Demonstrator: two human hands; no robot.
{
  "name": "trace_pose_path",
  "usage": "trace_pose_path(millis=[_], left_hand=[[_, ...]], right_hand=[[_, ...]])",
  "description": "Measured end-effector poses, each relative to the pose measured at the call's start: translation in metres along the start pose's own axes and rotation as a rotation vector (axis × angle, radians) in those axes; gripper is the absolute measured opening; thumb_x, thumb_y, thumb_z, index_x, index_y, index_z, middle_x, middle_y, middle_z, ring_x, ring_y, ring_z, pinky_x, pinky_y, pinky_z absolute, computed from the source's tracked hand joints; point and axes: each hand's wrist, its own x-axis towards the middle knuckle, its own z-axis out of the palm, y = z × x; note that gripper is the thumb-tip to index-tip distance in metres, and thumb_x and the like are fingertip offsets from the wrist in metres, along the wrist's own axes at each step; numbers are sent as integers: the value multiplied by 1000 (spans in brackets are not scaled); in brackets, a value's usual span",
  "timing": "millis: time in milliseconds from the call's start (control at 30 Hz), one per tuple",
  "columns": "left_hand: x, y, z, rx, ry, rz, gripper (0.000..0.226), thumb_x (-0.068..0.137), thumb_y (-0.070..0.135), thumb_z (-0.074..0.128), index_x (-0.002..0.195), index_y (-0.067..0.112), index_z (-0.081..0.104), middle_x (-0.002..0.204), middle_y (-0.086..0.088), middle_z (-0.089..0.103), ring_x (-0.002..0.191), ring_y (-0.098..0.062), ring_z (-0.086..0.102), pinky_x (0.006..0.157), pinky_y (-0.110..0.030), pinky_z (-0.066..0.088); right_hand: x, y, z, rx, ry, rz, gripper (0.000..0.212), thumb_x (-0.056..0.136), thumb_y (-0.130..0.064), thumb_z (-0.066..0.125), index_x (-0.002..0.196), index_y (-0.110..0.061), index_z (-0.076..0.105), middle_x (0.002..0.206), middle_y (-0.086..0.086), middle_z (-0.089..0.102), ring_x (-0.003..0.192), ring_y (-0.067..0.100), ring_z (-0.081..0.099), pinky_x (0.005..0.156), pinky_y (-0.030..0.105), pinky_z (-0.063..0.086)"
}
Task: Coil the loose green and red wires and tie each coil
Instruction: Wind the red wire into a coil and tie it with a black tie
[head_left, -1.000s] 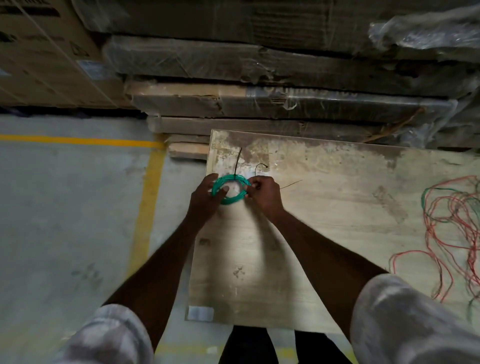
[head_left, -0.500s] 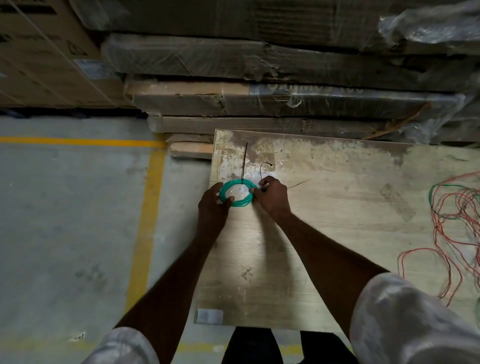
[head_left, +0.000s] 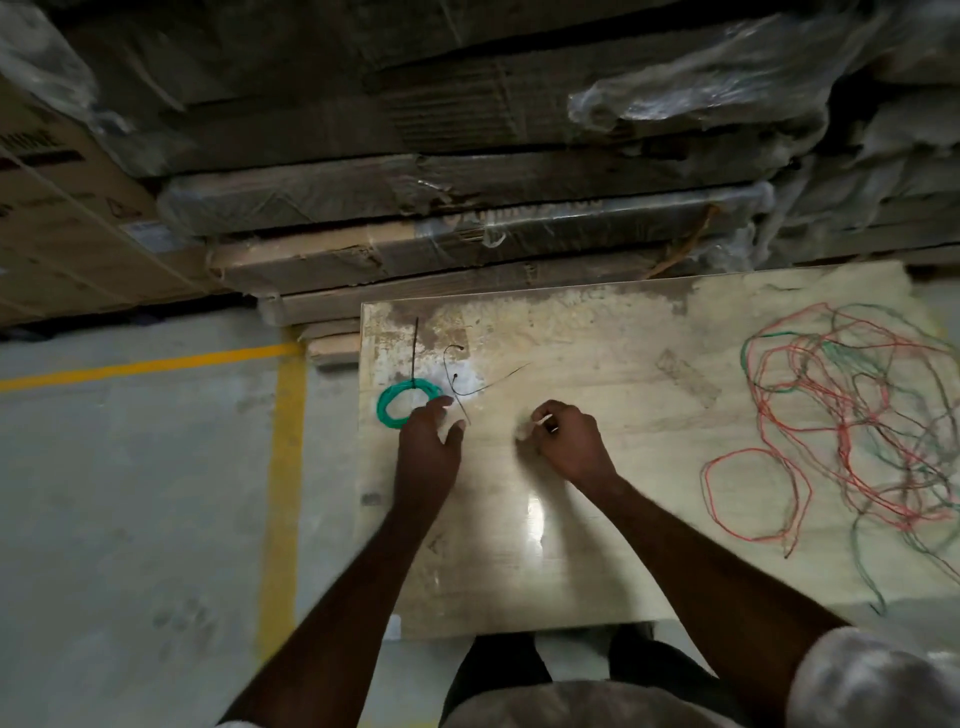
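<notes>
Both hands have let go of the green coil (head_left: 408, 409), now tied and lying far left on the surface (head_left: 597, 519); left hand (head_left: 428, 447) open beside it, right hand (head_left: 569, 441) pinching something small, the loose wires (head_left: 857, 415) waiting right

This looks like a warehouse or storeroom. Flat cardboard cartons (head_left: 467, 249) wrapped in clear plastic film are stacked high against the far side, and more strapped boxes (head_left: 57, 228) stand at the left. The bare concrete floor (head_left: 130, 493) carries painted yellow lines (head_left: 280, 467). A worn board (head_left: 597, 493), laid low, serves as a makeshift worktop.
</notes>
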Motion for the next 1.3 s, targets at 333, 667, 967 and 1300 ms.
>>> trace_pose_path(millis=[333, 667, 967, 1300], left_hand=[[-110, 137, 146, -68, -173, 114, 16, 101, 16, 73, 114, 24, 78, 103, 7, 78, 95, -11, 71, 89, -31, 57], [-187, 217, 274, 0, -376, 207, 21, 96, 10, 72, 108, 26, 79, 97, 9, 79, 85, -5, 72, 81, -28, 56], [-201, 240, 332, 176, -444, 126, 2, 95, 25, 78, 93, 24, 77, 86, 9, 77, 86, -15, 73, 75, -28, 50], [-195, 249, 398, 288, -491, 25, 21, 92, 34, 82, 107, 21, 75, 91, -1, 77, 96, -24, 71, 81, -33, 49]], right_hand=[[-90, 129, -139, 14, -4, -35, 11, 99, -15, 65, 101, -21, 73, 81, 3, 77, 70, 20, 78, 74, 36, 64], [-147, 265, -255, 212, 208, 83, 32, 95, 4, 58, 92, -22, 75, 72, -2, 77, 66, 6, 77, 75, 25, 60], [-148, 354, -295, 525, 309, 276, 31, 92, 8, 58, 90, -17, 77, 69, -3, 72, 72, 26, 82, 92, 51, 63], [-137, 377, -298, 642, 284, 327, 28, 94, 11, 59, 92, -11, 77, 77, 5, 71, 73, 29, 80, 94, 58, 64]])
